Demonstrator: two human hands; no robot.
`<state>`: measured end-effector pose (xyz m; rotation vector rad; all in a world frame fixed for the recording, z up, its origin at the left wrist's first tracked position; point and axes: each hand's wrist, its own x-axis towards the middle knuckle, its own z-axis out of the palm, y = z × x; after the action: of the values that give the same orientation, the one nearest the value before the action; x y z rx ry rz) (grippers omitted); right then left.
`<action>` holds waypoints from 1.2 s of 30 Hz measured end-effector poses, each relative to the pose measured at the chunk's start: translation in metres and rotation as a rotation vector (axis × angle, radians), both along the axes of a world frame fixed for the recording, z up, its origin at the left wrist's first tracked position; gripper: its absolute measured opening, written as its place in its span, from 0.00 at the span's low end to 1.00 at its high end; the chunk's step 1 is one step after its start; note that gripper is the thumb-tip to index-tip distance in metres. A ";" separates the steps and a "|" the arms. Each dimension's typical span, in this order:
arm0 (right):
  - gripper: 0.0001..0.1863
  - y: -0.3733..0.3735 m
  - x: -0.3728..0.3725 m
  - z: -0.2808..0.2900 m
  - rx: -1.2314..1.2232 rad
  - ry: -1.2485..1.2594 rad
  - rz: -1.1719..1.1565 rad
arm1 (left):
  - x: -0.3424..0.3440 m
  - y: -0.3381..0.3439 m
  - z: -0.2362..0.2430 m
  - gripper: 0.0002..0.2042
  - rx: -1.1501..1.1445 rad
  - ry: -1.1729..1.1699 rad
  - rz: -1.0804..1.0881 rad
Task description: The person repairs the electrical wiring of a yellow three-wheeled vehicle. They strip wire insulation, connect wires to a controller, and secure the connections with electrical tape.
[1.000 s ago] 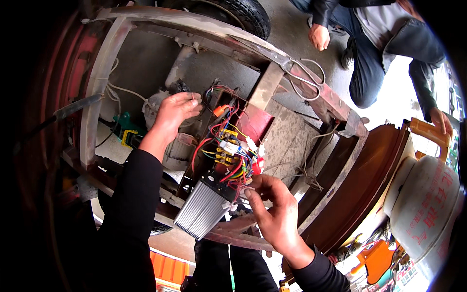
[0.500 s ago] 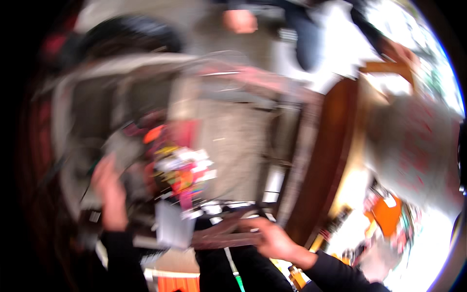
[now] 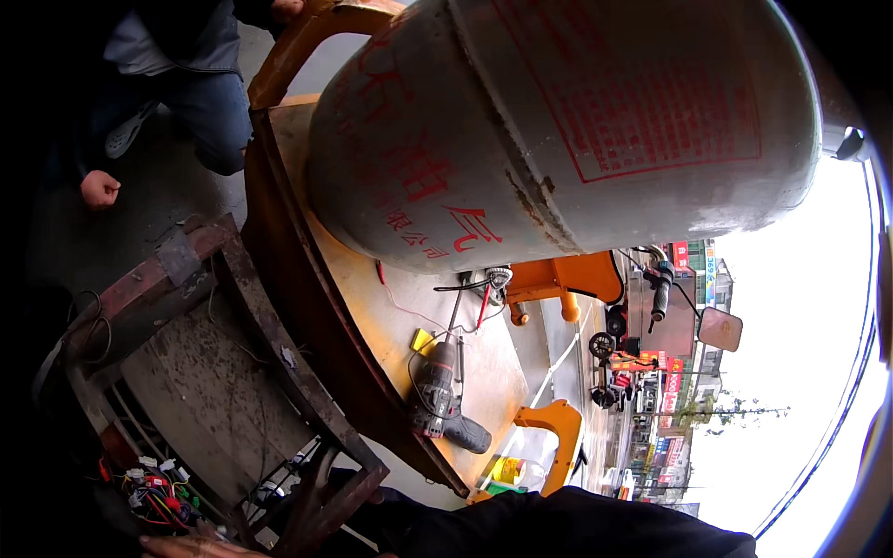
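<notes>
My left hand just shows at the lower left, cut off by the bottom edge. Its visible fingers lie stretched out beside a tangle of coloured wires and plugs, and whether they touch it I cannot tell. The wires sit inside a rusty, worn metal frame. My right hand is outside the picture. A black and grey cordless drill lies on a pale wooden seat to the right of the frame.
A large grey gas cylinder with red print lies across the wooden seat. Red test leads and a yellow piece are near the drill. A co-worker's closed hand is at the far left. Beyond stand a handlebar and mirror.
My view has swung to the right, bringing the cylinder and drill to the middle. The frame and wires now appear lower left, and my right hand has left the picture.
</notes>
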<state>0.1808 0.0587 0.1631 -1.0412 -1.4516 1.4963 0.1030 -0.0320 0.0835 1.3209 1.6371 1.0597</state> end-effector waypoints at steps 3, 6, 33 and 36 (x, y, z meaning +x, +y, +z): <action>0.39 -0.064 0.007 -0.050 0.055 -0.366 0.280 | -0.011 -0.003 -0.010 0.29 -0.084 -0.190 0.221; 0.39 -0.100 0.036 -0.066 -0.054 -0.484 0.340 | -0.015 -0.001 -0.001 0.29 -0.188 -0.315 0.336; 0.17 -0.072 0.194 -0.041 -0.337 -0.597 -0.095 | -0.054 -0.045 -0.018 0.14 -0.433 -0.128 0.507; 0.16 -0.071 0.194 -0.038 -0.357 -0.621 -0.069 | -0.055 -0.046 -0.017 0.14 -0.424 -0.146 0.534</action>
<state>0.3750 -0.0120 0.1252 -1.8787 -1.5530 1.4827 0.0479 -0.0783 0.0664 0.5290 2.0144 0.9961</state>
